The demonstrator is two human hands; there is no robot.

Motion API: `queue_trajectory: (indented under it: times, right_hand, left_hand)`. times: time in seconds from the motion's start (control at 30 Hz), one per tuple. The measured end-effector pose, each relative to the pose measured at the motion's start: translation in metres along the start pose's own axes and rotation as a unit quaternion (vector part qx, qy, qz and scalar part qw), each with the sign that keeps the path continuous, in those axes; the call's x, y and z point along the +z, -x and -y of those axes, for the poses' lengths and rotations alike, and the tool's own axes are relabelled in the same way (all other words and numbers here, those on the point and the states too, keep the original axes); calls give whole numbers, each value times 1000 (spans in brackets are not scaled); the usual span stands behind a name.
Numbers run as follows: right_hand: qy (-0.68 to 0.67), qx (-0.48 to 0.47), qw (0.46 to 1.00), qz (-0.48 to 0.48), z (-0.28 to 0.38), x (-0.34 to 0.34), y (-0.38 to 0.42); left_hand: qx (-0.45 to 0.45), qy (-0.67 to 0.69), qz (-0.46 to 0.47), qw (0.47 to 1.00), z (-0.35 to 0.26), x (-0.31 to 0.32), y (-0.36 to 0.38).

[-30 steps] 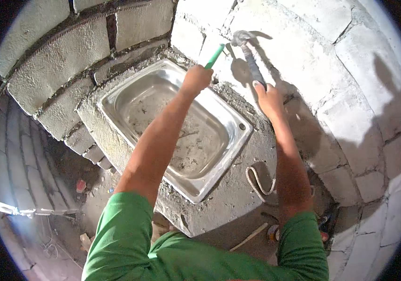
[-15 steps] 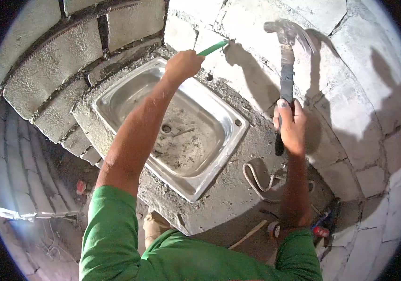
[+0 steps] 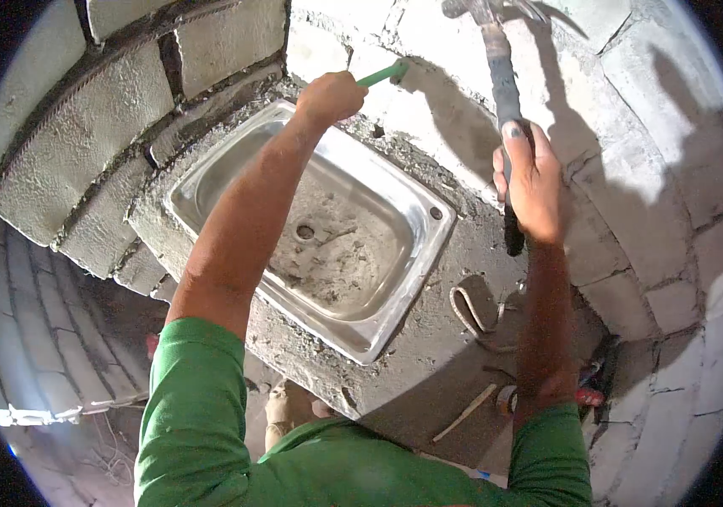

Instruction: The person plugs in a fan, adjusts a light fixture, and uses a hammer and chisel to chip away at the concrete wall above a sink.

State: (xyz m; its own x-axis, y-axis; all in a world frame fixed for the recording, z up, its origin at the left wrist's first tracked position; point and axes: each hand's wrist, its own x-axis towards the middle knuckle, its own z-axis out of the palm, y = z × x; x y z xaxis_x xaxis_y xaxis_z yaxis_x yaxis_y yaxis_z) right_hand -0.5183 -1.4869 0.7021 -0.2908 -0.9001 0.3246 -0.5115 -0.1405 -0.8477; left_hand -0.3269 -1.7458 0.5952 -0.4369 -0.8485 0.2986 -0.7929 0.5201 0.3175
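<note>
My left hand (image 3: 332,97) is closed around a green rod (image 3: 382,74) that looks like a chisel or a piece of pipe. The rod's far end meets the block wall (image 3: 361,63) behind the sink; its exact tip is hard to make out. In my right hand (image 3: 530,177) is a claw hammer (image 3: 505,89) with a dark, wrapped handle. The hammer is raised, its head at the top edge of the view, to the right of the rod. Below my left forearm lies a stainless steel sink (image 3: 387,245), with dirt and debris in its basin.
The sink is set in a rough cement counter (image 3: 412,346). A coiled rope or hose (image 3: 467,313) lies on its right part. Nearer me are a thin stick (image 3: 464,412), a tape roll (image 3: 507,399) and a red object (image 3: 589,397). Block walls curve round both sides.
The hammer has moved up and slightly left in the view, its head now reaching the top edge. My left hand keeps the rod at the wall. The view has shifted slightly.
</note>
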Motion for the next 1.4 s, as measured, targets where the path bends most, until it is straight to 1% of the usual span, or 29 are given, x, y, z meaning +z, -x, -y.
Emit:
queue_trajectory:
  times: [0.07, 0.17, 0.2, 0.23, 0.27, 0.3, 0.33, 0.37, 0.4, 0.43, 0.47, 0.5, 0.53, 0.57, 0.63, 0.7, 0.77, 0.83, 0.87, 0.9, 0.93, 1.0, 1.07, 1.13, 1.17, 1.2, 1.23, 1.27, 1.4]
  right_hand:
    - [-49, 8, 998, -33, 1, 9, -6]
    - [-101, 8, 995, -16, -18, 13, -4]
    - [-99, 11, 995, -17, -25, 14, -1]
    - [-109, 19, 994, -22, -32, 14, 2]
    - [-118, 26, 992, -25, -39, 15, 4]
    - [-125, 17, 992, -15, -47, 14, 6]
    - [-115, 5, 993, -29, -53, 16, 11]
    - [-143, -13, 989, -23, -63, 17, 15]
    - [-171, -32, 985, -16, -73, 15, 17]
    - [-183, -12, 983, -5, -83, 6, 18]
    - [-195, 10, 981, 6, -88, 0, 21]
    - [-146, -10, 988, -43, -67, 2, 30]
    - [-165, 14, 984, -60, -66, -1, 32]
    - [-143, 9, 987, -66, -67, -3, 35]
    - [-120, 1, 990, -71, -74, -8, 38]
    - [-47, 4, 995, -82, -79, -10, 36]
    - [-32, 27, 996, -79, -73, -10, 34]
    - [-18, 56, 995, -80, -65, -8, 33]
    - [-4, 36, 997, -70, -62, -7, 30]
    - [10, 14, 998, -62, -58, -6, 26]
    - [11, 16, 998, -66, -56, -7, 21]
    - [-25, -38, 998, -33, -50, -7, 10]
    - [3, -51, 998, -40, -42, -2, 2]
    - [114, -194, 968, -114, -40, 13, -7]
    - [204, -245, 938, -137, -47, 20, -16]
    - [226, -263, 931, -117, -64, 23, -28]
    - [342, -182, 919, -73, -62, 22, -42]
    - [453, -96, 886, -28, -60, 21, -50]
    - [482, -128, 866, -43, -54, 25, -53]
  left_hand:
    - [37, -21, -44, 998, -10, -22, 8]
    - [6, 23, -50, 998, -28, -41, 39]
    - [-35, 19, -25, 999, -37, -46, 52]
    - [64, -106, -60, 990, -31, -31, 60]
    - [116, -150, -61, 980, 0, 21, 42]
    - [-5, 28, -42, 999, -15, 27, 56]
    - [-34, 44, -58, 997, -28, 33, 70]
    - [-39, 36, -8, 999, -32, 46, 71]
    - [-42, 18, -16, 999, -30, 73, 71]
    - [-70, 48, 4, 996, -46, 69, 78]
    - [-99, 83, -25, 991, -57, 75, 81]
    - [-87, 130, -86, 984, -67, 74, 86]
    - [-74, 176, -145, 971, -74, 73, 90]
    - [-76, 179, -146, 970, -77, 71, 89]
    - [-130, 284, -127, 941, -81, 70, 83]
    - [-140, 304, -119, 935, -83, 69, 76]
    - [-151, 322, -105, 929, -81, 72, 70]
    - [-161, 384, -94, 904, -73, 79, 62]
    - [-164, 415, -87, 891, -70, 83, 60]
    - [-166, 476, -82, 860, -68, 77, 62]
    - [-147, 456, -91, 873, -63, 79, 61]
    - [-132, 361, -108, 917, -57, 74, 57]
    - [-115, 341, -109, 927, -48, 65, 55]
    - [-100, 320, -112, 935, -45, 51, 55]
    - [-98, 307, -106, 941, -44, 43, 55]
    - [-96, 294, -99, 946, -42, 40, 56]
    - [-77, 271, -120, 952, -41, 42, 54]
    - [-79, 275, -116, 951, -41, 43, 52]
    - [-74, 254, -87, 960, -35, 32, 42]
